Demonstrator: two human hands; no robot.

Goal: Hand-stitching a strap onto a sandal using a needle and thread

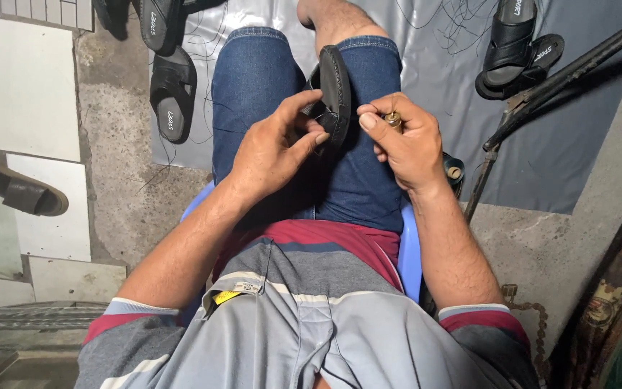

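Here, left hand (pixel 271 148) grips a stitched black leather sandal (pixel 335 90); right hand (pixel 404 140) pinches a brass-tipped awl (pixel 393 119).

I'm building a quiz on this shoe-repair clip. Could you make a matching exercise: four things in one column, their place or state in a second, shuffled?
Things:
1. left hand
2. right hand
3. brown sandal
4. plastic stool

Places or states:
A. lying alone on the floor tiles
B. pinching a small brass-coloured tool
C. blue, under the seated person
D. gripping the black sandal on the lap

Pairs: 1-D, 2-B, 3-A, 4-C
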